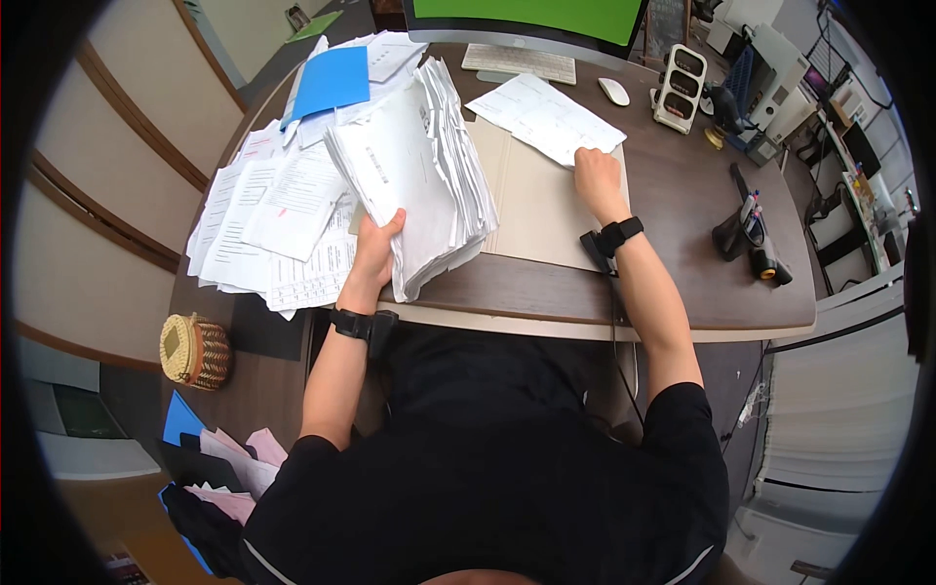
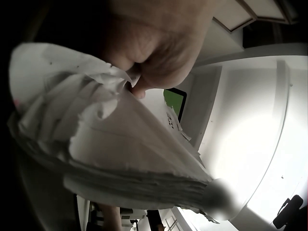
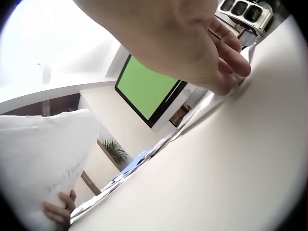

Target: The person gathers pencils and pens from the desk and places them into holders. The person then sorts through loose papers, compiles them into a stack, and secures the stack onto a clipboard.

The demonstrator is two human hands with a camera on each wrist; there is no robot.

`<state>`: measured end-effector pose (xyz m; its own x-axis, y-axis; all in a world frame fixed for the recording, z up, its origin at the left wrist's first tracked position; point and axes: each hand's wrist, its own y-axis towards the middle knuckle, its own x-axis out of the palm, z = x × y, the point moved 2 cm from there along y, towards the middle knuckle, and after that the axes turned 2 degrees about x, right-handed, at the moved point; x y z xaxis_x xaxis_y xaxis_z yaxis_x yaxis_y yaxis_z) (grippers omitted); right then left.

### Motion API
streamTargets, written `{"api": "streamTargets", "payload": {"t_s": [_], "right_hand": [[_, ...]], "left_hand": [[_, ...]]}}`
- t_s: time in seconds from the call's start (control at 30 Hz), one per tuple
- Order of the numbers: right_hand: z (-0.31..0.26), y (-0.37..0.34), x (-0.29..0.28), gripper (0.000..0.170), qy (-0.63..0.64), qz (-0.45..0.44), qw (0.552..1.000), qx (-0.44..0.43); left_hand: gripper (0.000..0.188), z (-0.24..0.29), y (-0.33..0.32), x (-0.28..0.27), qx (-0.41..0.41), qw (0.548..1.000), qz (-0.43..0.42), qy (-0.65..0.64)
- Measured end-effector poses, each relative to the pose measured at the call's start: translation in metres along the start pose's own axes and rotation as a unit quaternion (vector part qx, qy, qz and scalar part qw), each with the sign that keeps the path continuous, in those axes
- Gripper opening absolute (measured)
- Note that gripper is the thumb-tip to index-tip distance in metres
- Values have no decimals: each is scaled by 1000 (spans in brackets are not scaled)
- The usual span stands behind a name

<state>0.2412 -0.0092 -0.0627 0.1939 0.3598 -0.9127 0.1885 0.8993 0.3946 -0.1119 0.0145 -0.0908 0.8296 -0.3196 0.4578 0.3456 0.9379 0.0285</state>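
Note:
A thick stack of white papers (image 1: 414,180) with worn, ruffled edges is tilted up in my left hand (image 1: 370,253). The thumb lies over its front face, and the left wrist view shows the hand gripping a crumpled edge of the bundle (image 2: 130,139). My right hand (image 1: 597,185) has curled fingers at the near right corner of a loose white paper (image 1: 546,117). In the right wrist view, the thumb and fingertips (image 3: 243,67) pinch that paper's edge. Under the paper lies an open beige folder (image 1: 541,219), partly hidden by the stack.
Loose printed sheets (image 1: 263,214) and a blue folder (image 1: 331,82) cover the desk's left side. A keyboard (image 1: 517,63), monitor (image 1: 531,19) and mouse (image 1: 613,92) stand at the back. To the right are a white holder (image 1: 680,90) and a pen cup (image 1: 736,234). A woven basket (image 1: 200,351) sits lower left.

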Motion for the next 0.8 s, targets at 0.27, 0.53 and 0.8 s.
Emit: {"api": "streamTargets", "payload": {"t_s": [0.27,0.53,0.8], "right_hand": [[-53,-67,-70,18,244,-289,913,-149],[9,-41,-43,47,203,-109,969,93],[7,-42,-21,53,215,-235,942,107]], "left_hand": [[42,0,1,-1,-3,1000,7,-12],[43,0,0,-3,-7,1000,6,-8],[44,-3,3,-4,-5,1000,1,-7]]}}
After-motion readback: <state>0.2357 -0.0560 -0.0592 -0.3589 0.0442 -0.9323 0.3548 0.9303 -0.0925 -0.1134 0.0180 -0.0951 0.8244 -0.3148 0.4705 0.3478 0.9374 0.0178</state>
